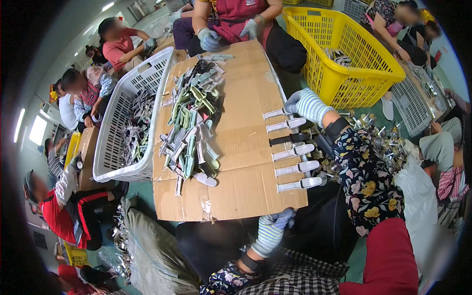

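Note:
Along the right edge of a cardboard sheet point(241, 162) lies a row of several slotted plastic handles with rounded ends; one is a black handle point(290, 139), the others pale grey. My right hand point(310, 107), in a striped glove, closes its fingertips on the outer end of the farthest pale handle point(275, 114). At the board's near edge is my left hand point(273, 231), gloved alike, its fingers curled together; whatever they hold is hidden. A heap of green, grey and black plastic handles point(194, 118) covers the board's left side.
A white basket point(105, 164) of similar pieces stands left of the board, a yellow basket point(344, 81) at the far right. Metal parts point(388, 140) are piled beside my right arm. Across the board sits a gloved person point(236, 19); other people work around.

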`<state>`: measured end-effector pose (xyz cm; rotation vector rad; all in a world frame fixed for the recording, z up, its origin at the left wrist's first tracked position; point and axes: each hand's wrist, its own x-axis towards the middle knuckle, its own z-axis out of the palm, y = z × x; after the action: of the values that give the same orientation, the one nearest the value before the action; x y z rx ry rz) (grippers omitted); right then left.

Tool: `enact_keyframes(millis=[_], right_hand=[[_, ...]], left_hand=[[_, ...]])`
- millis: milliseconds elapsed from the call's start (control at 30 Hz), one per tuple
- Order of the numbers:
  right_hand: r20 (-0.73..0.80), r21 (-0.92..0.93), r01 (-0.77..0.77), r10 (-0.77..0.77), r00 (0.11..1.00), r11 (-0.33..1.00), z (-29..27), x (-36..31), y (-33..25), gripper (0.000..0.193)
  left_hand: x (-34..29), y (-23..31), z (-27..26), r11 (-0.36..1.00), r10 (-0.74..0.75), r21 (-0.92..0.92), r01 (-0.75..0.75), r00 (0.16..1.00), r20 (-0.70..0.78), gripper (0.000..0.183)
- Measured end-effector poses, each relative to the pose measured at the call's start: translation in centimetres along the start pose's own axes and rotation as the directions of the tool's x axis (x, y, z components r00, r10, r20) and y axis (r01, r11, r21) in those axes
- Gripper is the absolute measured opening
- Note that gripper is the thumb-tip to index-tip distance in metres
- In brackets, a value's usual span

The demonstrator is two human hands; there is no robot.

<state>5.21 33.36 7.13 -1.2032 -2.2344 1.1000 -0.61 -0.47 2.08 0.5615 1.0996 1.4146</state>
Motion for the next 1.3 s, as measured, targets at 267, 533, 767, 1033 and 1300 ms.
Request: enact_keyframes(millis=[267,533,767,1033,1300], right_hand=[[-0.011,-0.374,0.106,-0.118,0.993,0.922,-1.3,-1.6,-2.7,0.036],[0.175,-0.714,0.339,-0.312,0.934,0.613,4.4,-6.3,-4.8,0.100],[0.250,-0.733,0.304,-0.174,0.952,0.609,4.9,-6.2,-5.2,0.102],[0.227,-0.781,0.190,-0.013,0.974,0.595,4.6,-7.5,-8.0,0.097],[0.228,-0.784,0.325,-0.243,0.943,0.529,1.5,-14.6,-9.5,0.102]], left_hand=[[-0.1,-0.1,-0.2,1.000,0.009,-0.015,-0.010,0.999,-0.032,0.011],[0.1,-0.3,-0.8,0.999,-0.045,-0.008,0.045,0.999,-0.017,0.012],[-0.2,0.2,0.0,0.999,-0.029,0.032,0.031,0.998,-0.064,0.016],[-0.1,-1.0,-0.3,1.000,0.011,-0.019,-0.010,1.000,0.016,0.017],[0.6,-1.4,-0.7,0.996,0.057,-0.067,-0.062,0.995,-0.079,0.017]])
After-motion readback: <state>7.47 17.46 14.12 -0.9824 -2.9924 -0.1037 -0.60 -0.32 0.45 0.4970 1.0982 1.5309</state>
